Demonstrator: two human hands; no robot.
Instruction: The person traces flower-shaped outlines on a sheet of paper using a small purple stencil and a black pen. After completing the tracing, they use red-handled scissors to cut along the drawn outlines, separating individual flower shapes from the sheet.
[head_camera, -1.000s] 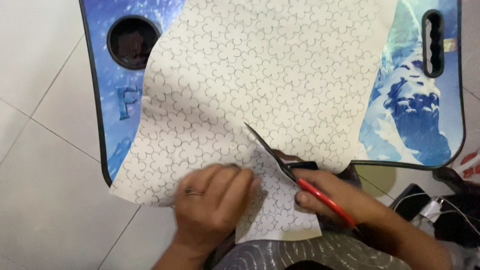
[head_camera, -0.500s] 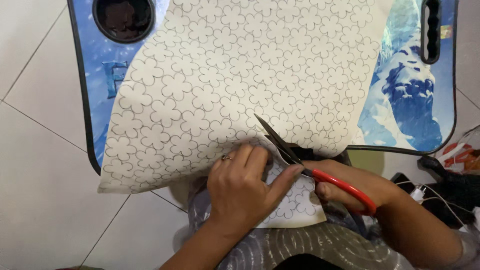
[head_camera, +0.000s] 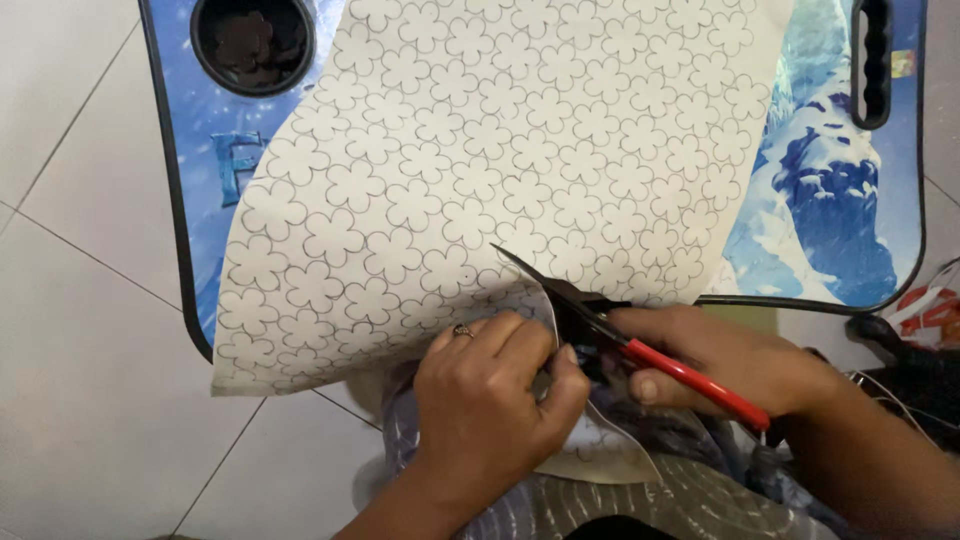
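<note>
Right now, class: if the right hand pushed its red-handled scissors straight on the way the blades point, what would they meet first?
The right hand aims the red-handled scissors up and left. Their tip already lies on the cream sheet printed with flower outlines, so more of that sheet probably comes first; the blue lap table lies beyond.

- One flower-patterned sheet (head_camera: 480, 170)
- One pair of red-handled scissors (head_camera: 640, 345)
- One blue lap desk (head_camera: 830, 200)
- Two hands: left hand (head_camera: 490, 400), right hand (head_camera: 720, 360)
- One ring (head_camera: 462, 330)
</note>
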